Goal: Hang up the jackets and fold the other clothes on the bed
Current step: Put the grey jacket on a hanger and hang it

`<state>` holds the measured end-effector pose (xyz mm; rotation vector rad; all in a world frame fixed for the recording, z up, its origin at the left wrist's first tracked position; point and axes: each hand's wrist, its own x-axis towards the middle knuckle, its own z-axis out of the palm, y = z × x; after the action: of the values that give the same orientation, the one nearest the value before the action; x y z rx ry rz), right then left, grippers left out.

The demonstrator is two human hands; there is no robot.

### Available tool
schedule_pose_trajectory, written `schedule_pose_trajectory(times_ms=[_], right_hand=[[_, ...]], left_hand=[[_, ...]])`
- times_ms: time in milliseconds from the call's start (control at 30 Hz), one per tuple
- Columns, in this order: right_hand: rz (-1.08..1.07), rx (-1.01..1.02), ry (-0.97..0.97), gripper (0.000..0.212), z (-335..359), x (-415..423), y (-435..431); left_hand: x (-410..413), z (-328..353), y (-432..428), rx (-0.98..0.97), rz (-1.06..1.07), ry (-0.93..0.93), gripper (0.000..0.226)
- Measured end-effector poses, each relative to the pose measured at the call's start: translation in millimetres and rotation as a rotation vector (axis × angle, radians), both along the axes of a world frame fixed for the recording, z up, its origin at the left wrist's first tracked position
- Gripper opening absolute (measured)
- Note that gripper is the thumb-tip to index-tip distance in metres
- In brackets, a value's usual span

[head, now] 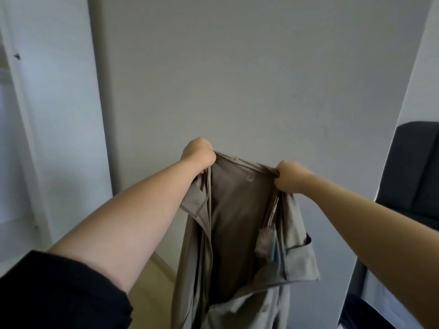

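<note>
Straight ahead stands a plain, matte grey wall (pixel 237 79), with a smooth white door panel (pixel 54 115) along the left edge of the room and a strip of pale wood floor (pixel 152 281) at the wall's foot. At the right edge sits a dark seat (pixel 418 174) with a padded, rounded back.

Nothing carries the jacket (pixel 237 222): it hangs in the air in front of the wall, a thin, smooth khaki-grey fabric, open toward the camera, so that its darker inner side and a small square label (pixel 249 178) below the collar show. A flapped pocket (pixel 301 252) juts from its right side.

Both bare forearms reach forward. The left hand (pixel 198 153) is clenched round the collar's left corner, and the right hand (pixel 291 175) grips the right corner, slightly lower. The collar stretches between them and the body hangs below. A black sleeve (pixel 59 293) covers the left upper arm.
</note>
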<state>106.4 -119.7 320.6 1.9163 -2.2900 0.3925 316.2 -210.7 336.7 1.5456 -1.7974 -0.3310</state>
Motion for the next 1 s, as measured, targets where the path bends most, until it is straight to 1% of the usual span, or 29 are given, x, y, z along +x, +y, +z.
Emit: schedule_pose_trajectory(times_ms=[67,100,133,200,233,300,333,400,433,467,533,600,700,733,800,867,933,1000], right_hand=[[-0.123,-0.117,0.027,0.018,4,3,-1],[-0.174,-0.110,0.000,0.021,6,2,-1],[-0.210,-0.056,-0.076,0.024,7,0,-1],[-0.239,0.150,-0.261,0.032,6,-2,-3],[-0.231,0.167,-0.340,0.035,7,0,-3],[-0.202,-0.003,-0.526,0.038,9,4,-7],[-0.196,-0.029,-0.617,0.041,10,6,-9],[-0.177,0.089,-0.765,0.055,10,13,-10],[-0.172,0.118,-0.810,0.061,8,14,-13],[-0.180,0.089,-0.830,0.062,5,14,-16],[-0.212,-0.085,-0.842,0.051,-1,14,-27],[-0.245,-0.222,-0.885,0.037,-10,14,-38],[-0.302,-0.276,-1.008,0.026,-26,13,-55],[-0.327,-0.296,-1.023,0.024,-31,12,-61],[-0.391,-0.357,-1.012,0.027,-39,12,-72],[-0.456,-0.413,-0.983,0.038,-44,13,-79],[-0.492,-0.482,-0.954,0.039,-52,17,-79],[-0.490,-0.549,-0.946,0.029,-60,22,-70]], left_hand=[[2,-1,0,0.073,-0.036,-0.058,0.033],[4,-2,0,0.116,-0.049,-0.063,0.030],[8,-3,-1,0.157,-0.053,-0.057,0.026],[15,-8,-4,0.236,-0.041,-0.011,0.027],[17,-10,-5,0.263,-0.037,0.034,0.029],[17,-13,-7,0.313,-0.038,0.194,0.030],[16,-13,-7,0.365,-0.065,0.272,0.031],[15,-15,-3,0.556,-0.181,0.337,0.037],[17,-17,-2,0.644,-0.237,0.348,0.040],[18,-19,-3,0.704,-0.271,0.375,0.043],[18,-28,-11,0.760,-0.301,0.468,0.053],[13,-37,-21,0.761,-0.295,0.526,0.057],[-4,-55,-34,0.714,-0.257,0.536,0.053],[-9,-62,-40,0.697,-0.247,0.557,0.050],[-19,-75,-51,0.677,-0.226,0.614,0.041],[-29,-83,-55,0.652,-0.195,0.701,0.029],[-38,-90,-56,0.603,-0.209,0.776,0.034],[-46,-98,-51,0.555,-0.226,0.798,0.039]])
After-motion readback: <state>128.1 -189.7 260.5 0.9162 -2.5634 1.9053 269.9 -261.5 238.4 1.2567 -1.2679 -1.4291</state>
